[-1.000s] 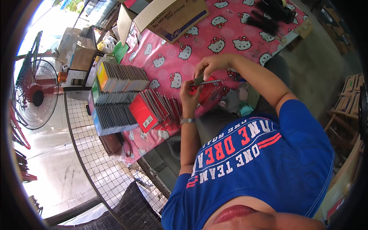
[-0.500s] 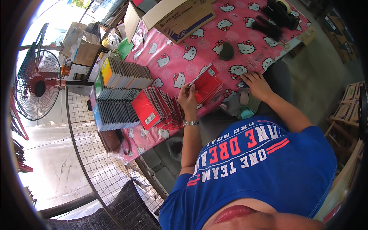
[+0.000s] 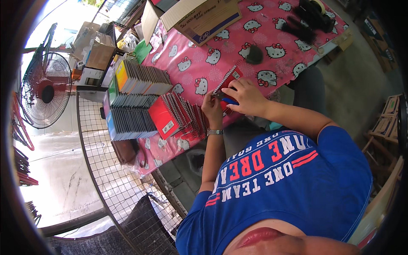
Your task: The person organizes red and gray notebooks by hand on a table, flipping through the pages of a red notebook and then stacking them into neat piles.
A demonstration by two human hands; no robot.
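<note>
A red spiral-bound notebook (image 3: 233, 76) lies near the table's front edge, its coil along the left side. My left hand (image 3: 212, 109) is closed at the near end of that coil, fingertips pinched on the notebook's spiral. Closed around blue-handled pliers (image 3: 229, 101), my right hand (image 3: 247, 98) reaches across the notebook's cover. The dark jaws of the tool are close to my left fingertips at the coil's end; whether they touch the wire cannot be made out. Just left of my hands leans a row of red spiral notebooks (image 3: 165, 117).
Stacks of dark-coiled notebooks (image 3: 131, 123) and yellow-covered ones (image 3: 144, 78) stand at the table's left. Farther back are a cardboard box (image 3: 208, 25), a dark rounded object (image 3: 254, 55) and black bristly material (image 3: 299, 29). A fan (image 3: 46, 91) stands beyond the wire mesh.
My right hand has come left from the table's front edge to the notebook, bringing the blue-handled pliers. My left hand stays at the coil. The view has shifted slightly.
</note>
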